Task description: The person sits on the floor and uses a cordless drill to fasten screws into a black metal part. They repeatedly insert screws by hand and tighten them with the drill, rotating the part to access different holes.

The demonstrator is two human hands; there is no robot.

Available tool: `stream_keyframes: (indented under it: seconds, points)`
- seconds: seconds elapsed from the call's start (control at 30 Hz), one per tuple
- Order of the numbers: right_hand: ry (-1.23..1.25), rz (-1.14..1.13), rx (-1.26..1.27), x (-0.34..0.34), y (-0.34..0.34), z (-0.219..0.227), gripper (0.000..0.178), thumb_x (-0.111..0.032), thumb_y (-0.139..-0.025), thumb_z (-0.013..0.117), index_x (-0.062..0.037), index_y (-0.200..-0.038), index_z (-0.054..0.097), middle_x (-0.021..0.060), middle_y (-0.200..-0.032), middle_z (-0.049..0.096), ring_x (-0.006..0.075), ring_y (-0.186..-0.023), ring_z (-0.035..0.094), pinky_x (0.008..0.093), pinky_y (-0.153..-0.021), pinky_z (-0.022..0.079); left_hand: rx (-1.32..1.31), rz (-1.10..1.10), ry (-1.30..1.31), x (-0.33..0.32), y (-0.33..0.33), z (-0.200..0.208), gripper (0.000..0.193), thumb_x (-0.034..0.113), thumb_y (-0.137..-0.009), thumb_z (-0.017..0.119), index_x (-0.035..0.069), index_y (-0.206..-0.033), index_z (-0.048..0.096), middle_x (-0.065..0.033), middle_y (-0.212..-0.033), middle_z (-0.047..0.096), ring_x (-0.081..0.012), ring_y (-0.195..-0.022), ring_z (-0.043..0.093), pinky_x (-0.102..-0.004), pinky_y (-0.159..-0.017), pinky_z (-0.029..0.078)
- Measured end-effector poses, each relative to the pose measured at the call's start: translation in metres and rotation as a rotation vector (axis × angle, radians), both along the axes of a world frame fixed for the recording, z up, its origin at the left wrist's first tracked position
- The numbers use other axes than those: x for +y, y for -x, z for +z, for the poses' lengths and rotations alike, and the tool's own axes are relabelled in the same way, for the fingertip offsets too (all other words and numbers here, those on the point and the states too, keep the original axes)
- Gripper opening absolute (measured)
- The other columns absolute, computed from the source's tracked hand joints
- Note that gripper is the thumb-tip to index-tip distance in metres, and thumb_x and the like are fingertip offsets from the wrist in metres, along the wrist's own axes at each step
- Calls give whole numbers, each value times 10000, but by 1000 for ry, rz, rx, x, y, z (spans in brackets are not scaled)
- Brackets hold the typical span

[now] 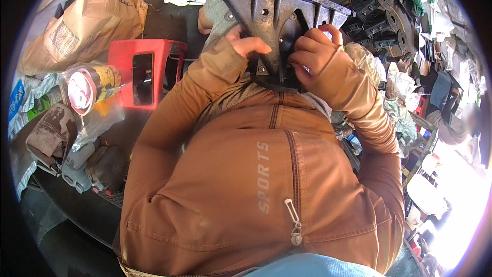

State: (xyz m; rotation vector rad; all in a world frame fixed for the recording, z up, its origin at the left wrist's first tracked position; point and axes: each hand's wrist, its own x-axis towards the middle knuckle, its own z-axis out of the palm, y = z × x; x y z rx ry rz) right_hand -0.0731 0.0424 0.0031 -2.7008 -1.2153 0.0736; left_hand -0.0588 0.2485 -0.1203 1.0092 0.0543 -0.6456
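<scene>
A black ribbed bracket-like part (266, 36), wide at its far edge and narrowing toward me, is held tilted over my lap. Its far rim is scuffed and greyish, and its face has several holes and an arched opening. My left hand (245, 46) grips its left side, thumb lying across the front and the other fingers mostly hidden behind. On the right side, my right hand (318, 54) has its fingers curled against the part beside the arched opening. Whether those fingertips also pinch something small, I cannot make out.
A red plastic stool (136, 46) stands to the left, beside a can (82, 92) in a clear bag. Behind it is a large brown paper sack (97, 18). Dirty grey objects (77, 166) lie nearer. Black plastic parts (376, 18) and mixed scrap pile up on the right.
</scene>
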Motion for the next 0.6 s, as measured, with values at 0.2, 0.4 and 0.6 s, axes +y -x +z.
stream_keyframes:
  seconds: [0.2, 0.4, 0.6]
  points:
    - [28, 52, -70, -11, -1, 1, 184, -106, -671, 649, -153, -838, 708, -2, -967, 577, 197, -968, 539, 472, -999, 314, -55, -16, -10, 0, 0, 1, 514, 61, -699, 555, -30, -1204, 547, -143, -1128, 632, -269, -1018, 615, -390, -908, 504]
    - [13, 36, -148, -14, -1, -2, 323, -40, -618, 629, -207, -885, 700, -21, -991, 568, 190, -1000, 544, 505, -1001, 312, -30, -35, -2, 0, -2, 1, 570, 41, -687, 557, -35, -1250, 513, -157, -1161, 620, -280, -1040, 611, -399, -927, 500]
    - [17, 64, -141, -18, 0, -6, 328, -64, -642, 622, -270, -884, 707, -39, -991, 566, 172, -1018, 531, 518, -1007, 274, -34, -2, 44, -3, 1, 7, 581, 66, -689, 553, -42, -1258, 505, -156, -1171, 617, -281, -1056, 607, -403, -944, 491]
